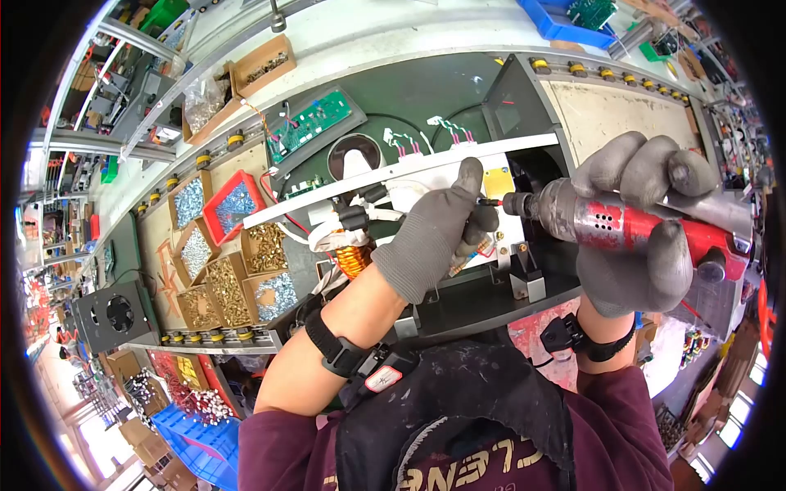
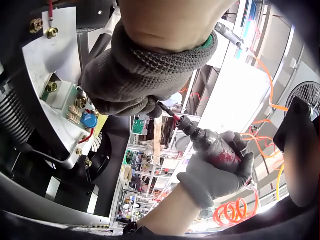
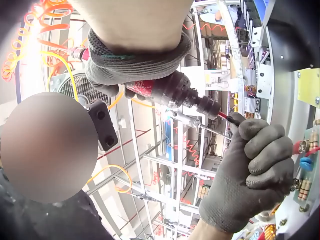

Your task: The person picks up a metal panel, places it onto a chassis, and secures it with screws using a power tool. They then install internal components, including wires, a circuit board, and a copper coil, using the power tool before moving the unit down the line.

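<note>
My gloved right hand (image 1: 626,278) grips a red and grey pneumatic screwdriver (image 1: 602,222), which lies level and points left. A thin red bit with a dark tip (image 3: 227,118) sticks out of its chuck. My gloved left hand (image 1: 434,237) has its fingers curled, with thumb and forefinger pinching at the bit's tip; anything small between them is hidden. Both hands are over an open black metal housing (image 1: 467,307). Close behind the left hand stands a pale metal plate (image 2: 62,52) bearing brass bolts and a small circuit board with a blue disc component (image 2: 89,119).
Boxes of brass fasteners (image 1: 229,286) and a red bin of silver screws (image 1: 237,206) sit to the left. A green circuit board (image 1: 315,123) lies behind the housing. A white rail (image 1: 368,184) crosses the housing, with wired connectors beyond it. Orange coiled hose (image 2: 237,210) hangs near the screwdriver.
</note>
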Demonstrator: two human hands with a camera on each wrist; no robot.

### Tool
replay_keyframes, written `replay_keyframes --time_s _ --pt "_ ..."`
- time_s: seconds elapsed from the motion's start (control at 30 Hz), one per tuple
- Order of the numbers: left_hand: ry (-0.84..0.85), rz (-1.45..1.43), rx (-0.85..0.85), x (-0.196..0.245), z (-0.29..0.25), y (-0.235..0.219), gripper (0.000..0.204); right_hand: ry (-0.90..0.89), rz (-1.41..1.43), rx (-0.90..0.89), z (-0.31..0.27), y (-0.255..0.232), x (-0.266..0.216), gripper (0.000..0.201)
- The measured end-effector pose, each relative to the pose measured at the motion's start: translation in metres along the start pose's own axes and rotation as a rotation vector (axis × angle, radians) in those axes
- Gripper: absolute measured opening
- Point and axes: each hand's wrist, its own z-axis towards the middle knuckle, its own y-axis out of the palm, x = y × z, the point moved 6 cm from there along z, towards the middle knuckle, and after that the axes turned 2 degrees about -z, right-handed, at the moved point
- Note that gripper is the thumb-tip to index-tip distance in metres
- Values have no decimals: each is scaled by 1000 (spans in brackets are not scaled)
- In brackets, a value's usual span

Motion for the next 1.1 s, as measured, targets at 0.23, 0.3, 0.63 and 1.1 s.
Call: replay_keyframes --time_s 0.23,0.3,0.63,1.1 --pt "170 237 -23 11 -5 -8 47 294 -235 266 -25 -31 25 37" --pt "90 121 -54 6 -5 -8 36 310 -270 247 -29 -34 32 37" --pt "128 -116 -53 2 -2 -12 31 317 -304 274 -30 -31 47 28" --pt "237 -341 7 5 -11 -20 36 237 -252 40 -21 -26 42 27"
